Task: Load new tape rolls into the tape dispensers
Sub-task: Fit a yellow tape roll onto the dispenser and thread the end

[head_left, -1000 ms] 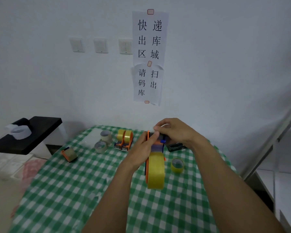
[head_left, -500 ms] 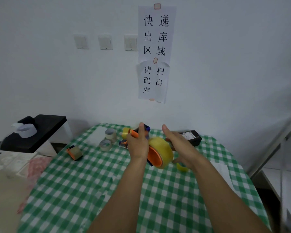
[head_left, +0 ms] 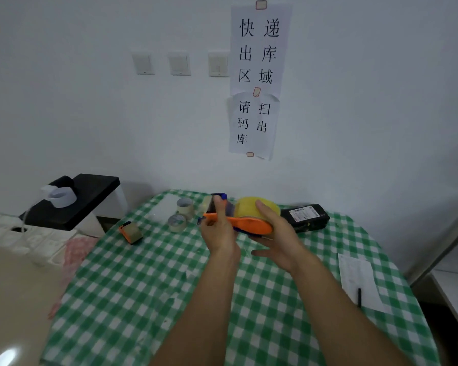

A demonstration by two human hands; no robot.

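My left hand (head_left: 218,229) grips the front end of the orange dispenser (head_left: 251,225), and my right hand (head_left: 278,233) cups the yellow roll (head_left: 249,208) seated in it, both held above the far half of the table (head_left: 143,299). Two small rolls (head_left: 184,206) sit by the far edge, a second dispenser (head_left: 131,231) nearer the left edge, and a black scanner (head_left: 306,216) just beyond my right hand

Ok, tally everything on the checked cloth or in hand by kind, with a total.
Tape dispensers: 2, held dispenser, small dispenser
Yellow tape roll: 1
Small pale rolls: 2
Black scanner: 1
Paper sheet: 1
Pen: 1
Total: 8, leaving out a half-hidden yellowish thing behind the left hand.
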